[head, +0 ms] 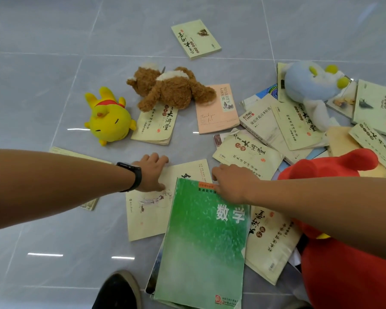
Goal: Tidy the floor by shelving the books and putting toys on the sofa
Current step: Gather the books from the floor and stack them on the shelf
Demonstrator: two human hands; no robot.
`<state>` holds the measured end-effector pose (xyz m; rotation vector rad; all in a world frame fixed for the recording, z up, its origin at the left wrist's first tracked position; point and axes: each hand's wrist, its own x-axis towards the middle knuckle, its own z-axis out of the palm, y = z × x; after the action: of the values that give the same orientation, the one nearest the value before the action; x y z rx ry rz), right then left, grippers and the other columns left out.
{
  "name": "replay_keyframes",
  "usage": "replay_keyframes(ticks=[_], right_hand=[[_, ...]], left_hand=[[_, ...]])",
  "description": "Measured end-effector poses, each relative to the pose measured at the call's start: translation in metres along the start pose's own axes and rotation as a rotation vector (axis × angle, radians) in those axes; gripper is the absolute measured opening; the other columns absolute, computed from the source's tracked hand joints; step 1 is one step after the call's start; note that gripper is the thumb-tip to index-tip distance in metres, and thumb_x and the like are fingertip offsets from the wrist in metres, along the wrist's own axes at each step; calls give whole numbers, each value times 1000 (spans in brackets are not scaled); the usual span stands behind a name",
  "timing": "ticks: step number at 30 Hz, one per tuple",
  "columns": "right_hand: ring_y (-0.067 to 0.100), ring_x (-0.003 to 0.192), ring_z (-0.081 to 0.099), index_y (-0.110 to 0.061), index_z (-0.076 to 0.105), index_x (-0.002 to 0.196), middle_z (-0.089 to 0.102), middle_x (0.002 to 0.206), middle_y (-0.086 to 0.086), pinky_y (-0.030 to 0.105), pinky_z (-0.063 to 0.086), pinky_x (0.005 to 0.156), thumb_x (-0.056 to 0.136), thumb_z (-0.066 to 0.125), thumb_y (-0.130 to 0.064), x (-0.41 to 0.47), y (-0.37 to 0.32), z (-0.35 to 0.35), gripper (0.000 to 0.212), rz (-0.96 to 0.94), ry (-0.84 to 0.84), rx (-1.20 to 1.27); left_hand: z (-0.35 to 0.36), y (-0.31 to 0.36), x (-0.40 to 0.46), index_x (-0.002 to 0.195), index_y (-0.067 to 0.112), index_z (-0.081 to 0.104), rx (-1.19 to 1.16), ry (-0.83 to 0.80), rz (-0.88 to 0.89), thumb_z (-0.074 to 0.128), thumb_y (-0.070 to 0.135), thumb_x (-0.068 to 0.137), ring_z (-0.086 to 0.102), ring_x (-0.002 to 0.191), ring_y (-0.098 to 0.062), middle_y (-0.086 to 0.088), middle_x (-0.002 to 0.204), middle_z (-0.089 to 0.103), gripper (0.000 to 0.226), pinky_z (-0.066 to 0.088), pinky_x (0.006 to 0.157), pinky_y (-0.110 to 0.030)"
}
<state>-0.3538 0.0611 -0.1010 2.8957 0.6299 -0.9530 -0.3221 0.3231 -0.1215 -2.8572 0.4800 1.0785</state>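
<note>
Books and plush toys lie scattered on the grey tiled floor. A large green book (201,244) lies in front of me, partly over a cream book (147,215). My left hand (151,172), with a black wristband, rests at the cream book's top left edge, fingers curled over it. My right hand (232,182) touches the green book's top right corner. A yellow plush (108,118), a brown teddy bear (169,88), a light blue plush (310,88) and a big red plush (343,253) lie among the books.
A pink book (216,112) lies beside the teddy. Several cream books are piled at the right (299,126), and one lies apart at the back (196,39). My dark shoe (118,291) stands at the bottom. Bare floor stretches to the left and far side.
</note>
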Motion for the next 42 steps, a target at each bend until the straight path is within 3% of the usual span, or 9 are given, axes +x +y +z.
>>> replay_keyframes(ticks=[3,8,15,20,25,32,35,37,42], right_hand=[[27,115,47,-22,37,137,45,129,7,42,50,89,94,57,-49,-7,0,14,55,-45,-73,-35],[23,99,54,-21,38,136,50,117,5,41,54,87,93,63,-45,-17,13,24,55,-14,-232,2],[23,104,56,-23,41,134,53,119,5,40,53,92,82,71,-57,-17,18,28,70,61,-298,103],[16,90,68,-20,63,111,67,104,0,30,58,82,85,71,-55,-15,18,31,45,64,-388,214],[17,88,67,-31,59,80,65,95,-2,33,58,83,86,72,-53,-14,36,18,26,-18,-405,234],[22,99,62,-21,55,97,64,102,4,32,47,84,95,63,-38,3,67,0,20,70,-330,225],[20,96,56,-21,50,101,56,97,0,30,41,80,98,61,-37,7,69,3,19,91,-308,205],[20,93,54,-21,48,100,52,94,-2,30,40,79,97,62,-37,7,69,5,21,111,-304,206],[20,90,57,-21,52,101,57,99,2,27,43,66,93,64,-37,11,74,4,22,195,-231,237]], left_hand=[[3,-1,5,138,23,34,-4,-58,-24,71,53,86,52,114,-24,-3,132,48,71,51,90,-40],[-8,0,9,124,21,51,-51,-123,-26,68,57,87,50,109,-24,-5,125,50,55,48,92,-37],[-2,0,5,146,27,27,-75,-110,-53,79,55,77,44,126,-28,-5,141,44,90,45,102,-44],[-2,3,9,139,26,35,-129,-182,-95,78,65,71,44,122,-25,-2,136,44,89,44,103,-43],[-8,-4,10,126,27,43,-209,-252,-159,76,61,76,46,116,-25,-2,128,44,70,47,99,-41],[-15,-8,12,90,20,51,-385,-333,-123,76,34,88,57,86,-16,2,98,59,28,48,70,-27],[-29,-5,6,107,20,64,-562,-537,-65,71,18,91,74,93,-19,1,104,73,17,62,78,-35],[-45,-1,1,120,23,67,-630,-609,-9,66,11,92,75,96,-22,-2,108,76,31,62,83,-44],[-90,1,-6,115,9,70,-962,-282,-54,60,12,75,70,95,-45,-20,108,74,41,59,86,-56]])
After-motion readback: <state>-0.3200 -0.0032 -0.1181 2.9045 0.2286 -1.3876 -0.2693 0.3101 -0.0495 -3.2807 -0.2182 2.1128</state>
